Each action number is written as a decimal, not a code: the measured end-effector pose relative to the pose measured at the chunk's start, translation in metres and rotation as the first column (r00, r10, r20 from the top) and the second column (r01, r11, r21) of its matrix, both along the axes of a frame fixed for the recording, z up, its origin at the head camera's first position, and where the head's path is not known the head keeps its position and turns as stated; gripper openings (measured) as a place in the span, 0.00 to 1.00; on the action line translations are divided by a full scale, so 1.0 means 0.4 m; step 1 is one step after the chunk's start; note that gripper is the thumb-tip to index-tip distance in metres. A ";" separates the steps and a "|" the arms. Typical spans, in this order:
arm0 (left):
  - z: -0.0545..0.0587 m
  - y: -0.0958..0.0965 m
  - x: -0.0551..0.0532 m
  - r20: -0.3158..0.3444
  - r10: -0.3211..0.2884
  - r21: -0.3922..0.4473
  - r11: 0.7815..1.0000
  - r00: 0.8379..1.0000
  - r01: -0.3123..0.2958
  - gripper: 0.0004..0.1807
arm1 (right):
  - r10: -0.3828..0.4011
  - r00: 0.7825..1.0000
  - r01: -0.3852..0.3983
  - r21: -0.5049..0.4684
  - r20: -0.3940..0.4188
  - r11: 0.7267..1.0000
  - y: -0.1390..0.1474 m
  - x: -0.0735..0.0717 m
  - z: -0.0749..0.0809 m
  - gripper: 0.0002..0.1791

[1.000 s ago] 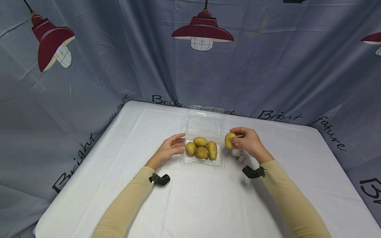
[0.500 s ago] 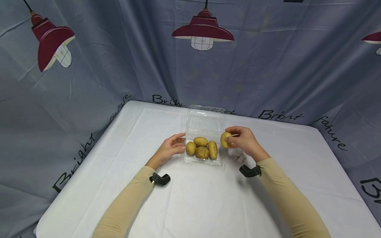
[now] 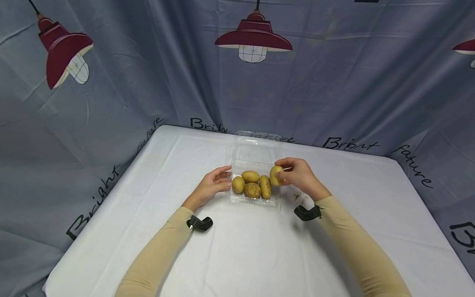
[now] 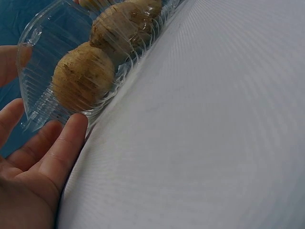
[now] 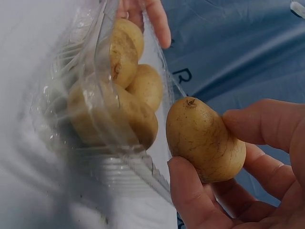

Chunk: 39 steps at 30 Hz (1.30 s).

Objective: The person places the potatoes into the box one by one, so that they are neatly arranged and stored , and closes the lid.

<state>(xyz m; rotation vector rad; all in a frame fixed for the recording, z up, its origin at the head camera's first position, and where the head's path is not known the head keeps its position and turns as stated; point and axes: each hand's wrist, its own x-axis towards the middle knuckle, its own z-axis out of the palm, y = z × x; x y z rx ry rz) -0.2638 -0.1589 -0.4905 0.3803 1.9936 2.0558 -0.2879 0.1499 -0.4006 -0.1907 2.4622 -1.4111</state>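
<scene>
A clear plastic clamshell box [image 3: 257, 156] stands with its lid tipped back on the table. Several potatoes lie in its base, among them a brown, rough one [image 3: 252, 190] and a long one [image 3: 265, 187]. My right hand [image 3: 300, 175] pinches another potato [image 5: 205, 140] between thumb and fingers, over the box's right edge. In the right wrist view it hangs beside the box wall, apart from the others. My left hand [image 3: 211, 185] rests with extended fingers [image 4: 66, 148] against the box's left side, beside a round potato [image 4: 83, 78].
A white cloth covers the table [image 3: 237, 247]. To the right of the box, small brownish specks [image 3: 300, 197] mark the cloth beneath my right wrist. A blue-grey curtain [image 3: 315, 82] printed with red lamps hangs behind the table's far edge.
My right hand has moved left with its potato, from beside the box to over its right edge. My left hand and the potatoes in the box have stayed put.
</scene>
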 end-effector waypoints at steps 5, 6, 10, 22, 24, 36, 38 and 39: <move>0.002 0.001 0.000 0.007 0.002 0.002 1.000 1.000 -0.002 0.39 | 0.017 1.000 -0.017 -0.006 0.003 1.000 -0.013 -0.002 -0.002 0.27; 0.003 0.001 0.000 0.010 0.002 0.001 1.000 1.000 -0.002 0.39 | 0.019 1.000 -0.019 -0.004 0.004 1.000 -0.014 -0.003 -0.004 0.27; 0.006 0.002 0.002 0.015 0.000 -0.007 1.000 1.000 0.000 0.39 | 0.030 1.000 -0.030 0.016 0.005 0.999 -0.019 -0.002 -0.009 0.26; 0.004 0.000 0.001 0.000 0.004 -0.025 1.000 1.000 -0.004 0.38 | 0.058 0.998 -0.057 0.061 -0.014 0.996 -0.024 0.001 -0.013 0.24; 0.002 0.000 0.000 0.001 0.005 -0.026 1.000 1.000 -0.005 0.38 | 0.059 0.998 -0.058 0.065 -0.012 0.996 -0.025 0.003 -0.012 0.25; 0.003 0.002 0.004 -0.006 0.003 -0.019 1.000 1.000 -0.003 0.38 | 0.061 0.998 -0.056 0.148 -0.030 0.987 -0.024 0.008 -0.009 0.22; 0.003 0.001 0.005 -0.008 0.003 -0.018 1.000 1.000 -0.003 0.38 | 0.069 0.997 -0.060 0.177 -0.044 0.982 -0.021 0.009 -0.008 0.22; 0.004 0.001 0.006 -0.008 0.004 -0.018 1.000 1.000 -0.004 0.38 | 0.072 0.996 -0.061 0.190 -0.052 0.980 -0.020 0.010 -0.007 0.21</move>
